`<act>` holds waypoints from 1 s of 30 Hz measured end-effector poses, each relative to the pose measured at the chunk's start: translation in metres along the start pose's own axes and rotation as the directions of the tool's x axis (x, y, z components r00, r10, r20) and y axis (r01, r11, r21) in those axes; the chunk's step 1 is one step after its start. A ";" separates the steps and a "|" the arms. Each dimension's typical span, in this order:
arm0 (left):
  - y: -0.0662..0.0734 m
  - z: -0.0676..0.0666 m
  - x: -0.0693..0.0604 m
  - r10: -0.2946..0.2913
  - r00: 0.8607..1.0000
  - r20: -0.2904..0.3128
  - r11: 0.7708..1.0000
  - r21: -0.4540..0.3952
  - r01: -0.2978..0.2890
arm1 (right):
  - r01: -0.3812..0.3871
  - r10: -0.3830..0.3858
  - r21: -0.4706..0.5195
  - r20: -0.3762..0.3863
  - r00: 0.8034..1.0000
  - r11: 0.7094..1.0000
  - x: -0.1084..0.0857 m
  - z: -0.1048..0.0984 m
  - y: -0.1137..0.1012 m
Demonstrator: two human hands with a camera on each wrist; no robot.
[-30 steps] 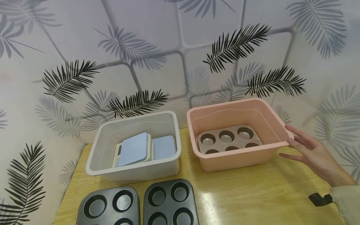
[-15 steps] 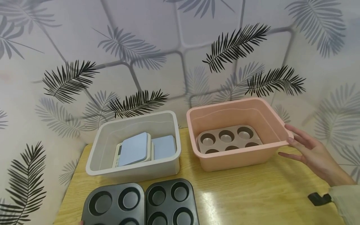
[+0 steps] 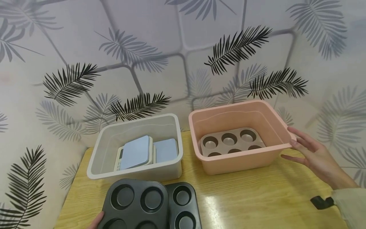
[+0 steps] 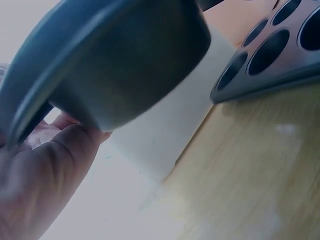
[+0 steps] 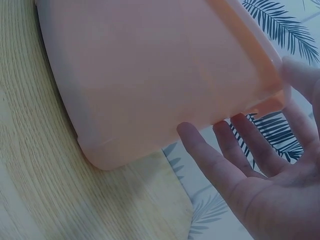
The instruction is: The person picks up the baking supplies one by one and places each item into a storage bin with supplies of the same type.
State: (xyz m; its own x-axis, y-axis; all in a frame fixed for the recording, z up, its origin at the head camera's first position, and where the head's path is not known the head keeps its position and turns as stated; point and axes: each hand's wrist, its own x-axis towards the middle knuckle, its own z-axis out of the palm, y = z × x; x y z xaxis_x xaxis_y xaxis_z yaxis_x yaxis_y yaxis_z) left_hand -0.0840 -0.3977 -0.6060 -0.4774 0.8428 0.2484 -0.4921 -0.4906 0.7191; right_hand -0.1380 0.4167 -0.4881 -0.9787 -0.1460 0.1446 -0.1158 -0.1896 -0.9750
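A dark grey muffin tin (image 3: 134,212) is raised at its left edge by my left hand (image 3: 96,220). In the left wrist view, the hand (image 4: 50,170) grips the tin's rim, fingers partly hidden beneath it. The tin overlaps a second dark muffin tin (image 3: 186,207) on the table. My right hand (image 3: 317,157) touches the right end of a pink bin (image 3: 243,163). Its fingers, fairly straight and spread, rest against the bin's side and rim in the right wrist view. Inside that bin lies a bronze-coloured muffin tin (image 3: 220,145).
Left of the pink bin stands a white bin (image 3: 143,174) holding several flat kitchen scales (image 3: 135,152) with light blue tops. Both bins stand on a wooden table (image 3: 246,200), close to a wall (image 3: 183,79) covered in leaf-patterned material.
My left hand has moved the dark muffin tin to the right and up, partly over the second tin. The right hand has stayed at the pink bin.
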 end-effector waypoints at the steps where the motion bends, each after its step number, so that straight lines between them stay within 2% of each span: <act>1: 0.006 0.016 0.017 -0.005 1.000 0.027 0.999 -0.045 0.006 | 0.002 -0.002 0.001 0.001 1.000 1.000 0.000 0.000 0.001; 2: 0.008 0.022 0.022 -0.011 1.000 0.003 1.000 -0.020 0.011 | 0.005 -0.005 0.003 0.002 1.000 1.000 0.000 0.001 0.001; 4: 0.008 0.022 0.028 -0.027 0.999 0.022 0.996 -0.085 0.029 | 0.008 -0.008 0.010 0.003 1.000 1.000 0.001 0.001 0.002; 6: 0.009 0.028 0.033 -0.039 0.999 -0.021 0.997 -0.060 0.038 | 0.013 -0.013 0.017 0.003 1.000 1.000 0.001 0.002 0.003; 8: 0.013 0.042 0.042 -0.053 0.990 -0.129 0.997 0.044 0.059 | 0.014 -0.015 0.028 0.004 1.000 1.000 0.001 0.002 0.003; 11: 0.021 0.070 0.062 -0.044 0.972 -0.232 0.978 0.188 0.089 | 0.016 -0.016 0.035 0.004 1.000 0.999 0.000 0.002 0.003; 12: 0.023 0.077 0.068 -0.045 0.969 -0.244 0.976 0.195 0.094 | 0.015 -0.015 0.039 0.004 1.000 0.999 0.000 0.002 0.003; 14: 0.027 0.090 0.082 -0.013 0.972 -0.234 0.970 0.234 0.069 | 0.014 -0.015 0.047 0.005 1.000 0.999 0.000 0.001 0.003; 16: 0.028 0.100 0.095 0.041 0.970 -0.238 0.951 0.308 0.036 | 0.015 -0.016 0.052 0.005 1.000 0.999 0.000 0.001 0.002; 18: 0.028 0.108 0.106 0.100 0.961 -0.259 0.926 0.379 0.006 | 0.017 -0.017 0.064 0.006 1.000 0.998 0.000 0.001 0.002; 20: 0.026 0.113 0.115 0.181 0.946 -0.268 0.871 0.490 -0.028 | 0.018 -0.018 0.069 0.005 1.000 0.997 0.001 0.001 0.001; 22: 0.024 0.114 0.123 0.238 0.935 -0.264 0.820 0.570 -0.048 | 0.016 -0.016 0.070 0.003 1.000 0.997 0.001 0.001 0.001; 25: 0.023 0.114 0.132 0.288 0.929 -0.234 0.754 0.653 -0.069 | 0.018 -0.019 0.083 0.004 1.000 0.996 0.002 0.002 0.002; 27: 0.023 0.113 0.138 0.286 0.934 -0.214 0.746 0.662 -0.077 | 0.019 -0.019 0.082 0.005 1.000 0.996 0.001 0.002 0.003; 30: 0.027 0.114 0.148 0.263 0.944 -0.201 0.756 0.651 -0.072 | 0.022 -0.023 0.091 0.010 1.000 0.996 0.000 0.002 0.003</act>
State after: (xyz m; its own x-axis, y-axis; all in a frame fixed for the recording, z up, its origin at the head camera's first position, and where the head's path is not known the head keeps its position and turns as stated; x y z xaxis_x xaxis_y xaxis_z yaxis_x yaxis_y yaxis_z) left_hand -0.0852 -0.2608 -0.4754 -0.7259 0.6221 0.2933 0.1363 -0.2879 0.9479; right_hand -0.1384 0.4145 -0.4908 -0.9740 -0.1508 0.1688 -0.1216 -0.2802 -0.9522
